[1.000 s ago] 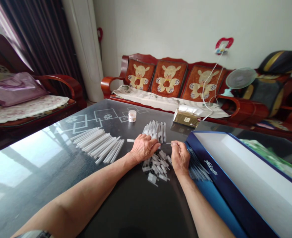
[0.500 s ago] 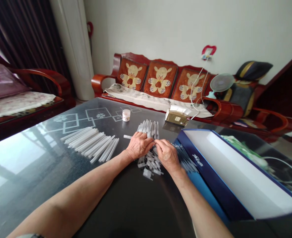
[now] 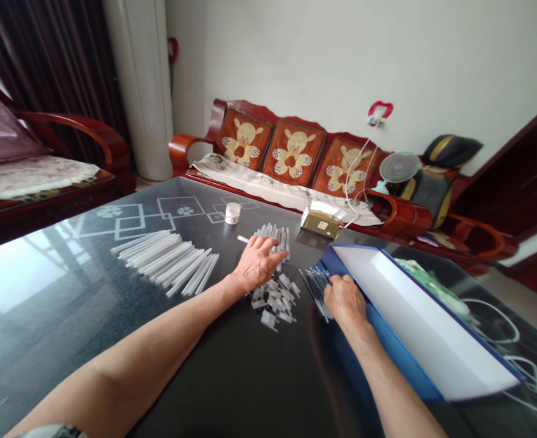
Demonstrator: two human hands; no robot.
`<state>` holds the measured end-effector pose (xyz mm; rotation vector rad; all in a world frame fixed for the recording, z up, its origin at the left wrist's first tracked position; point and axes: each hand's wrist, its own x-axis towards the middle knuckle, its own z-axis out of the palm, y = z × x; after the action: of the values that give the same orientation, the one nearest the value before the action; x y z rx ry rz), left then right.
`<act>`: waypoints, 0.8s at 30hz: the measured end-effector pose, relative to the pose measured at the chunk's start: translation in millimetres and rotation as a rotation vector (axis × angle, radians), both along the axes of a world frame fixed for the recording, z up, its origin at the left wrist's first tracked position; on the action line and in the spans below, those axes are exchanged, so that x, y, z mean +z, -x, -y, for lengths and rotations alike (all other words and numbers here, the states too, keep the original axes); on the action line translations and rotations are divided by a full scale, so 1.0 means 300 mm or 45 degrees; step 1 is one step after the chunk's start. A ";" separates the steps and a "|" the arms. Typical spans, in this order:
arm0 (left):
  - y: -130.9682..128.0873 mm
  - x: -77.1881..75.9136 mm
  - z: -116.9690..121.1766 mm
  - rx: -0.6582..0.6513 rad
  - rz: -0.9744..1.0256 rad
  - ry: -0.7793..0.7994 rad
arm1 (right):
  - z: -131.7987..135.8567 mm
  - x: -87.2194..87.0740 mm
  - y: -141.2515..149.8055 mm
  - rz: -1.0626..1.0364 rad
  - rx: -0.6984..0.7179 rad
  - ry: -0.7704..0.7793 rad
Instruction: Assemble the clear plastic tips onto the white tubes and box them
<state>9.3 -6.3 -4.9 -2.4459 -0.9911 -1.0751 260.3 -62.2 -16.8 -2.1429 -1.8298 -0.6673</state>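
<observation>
Head view: your left hand (image 3: 256, 264) lies palm down at about twelve o'clock, its fingers (image 3: 270, 258) open and stretched flat over a cluster of white plastic tubes (image 3: 272, 238), touching them with no visible grip. Your right hand (image 3: 345, 298) sits at one o'clock, fingers curled down at the edge of a loose bundle of thin dark rods (image 3: 316, 286); whether they have hold of any rods cannot be told from this view. That bundle lies just beside the long wall of an open blue box (image 3: 389, 331) with a white interior. A heap of small clear-and-black plastic pieces (image 3: 270, 302) sits between your hands, just below the cluster. One loose white tube (image 3: 242, 239) lies just beyond your left hand. At ten o'clock, a fan of longer white tubes (image 3: 165, 261) rests on the dark glass table (image 3: 67, 316). Farther out are a small white jar (image 3: 232, 213) at twelve o'clock and a tan packet (image 3: 322, 220) at one.
</observation>
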 end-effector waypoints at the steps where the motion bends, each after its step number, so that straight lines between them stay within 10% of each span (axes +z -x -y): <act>1: -0.002 0.012 0.007 0.002 0.008 -0.010 | 0.001 -0.002 0.014 -0.005 0.043 -0.058; 11: -0.008 0.105 0.042 -0.242 0.567 0.068 | -0.065 -0.002 0.195 -1.092 0.520 -0.383; 18: -0.048 0.066 -0.006 -0.375 1.221 0.826 | -0.069 -0.002 0.253 -2.297 0.413 -0.279; 24: -0.005 0.034 -0.033 -0.212 0.562 0.719 | -0.082 -0.003 0.235 -2.551 0.412 -0.369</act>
<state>10.8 3.5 5.3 -2.8288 -1.4012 -1.6266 189.9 -37.6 -17.7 -1.0507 -0.6542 0.9671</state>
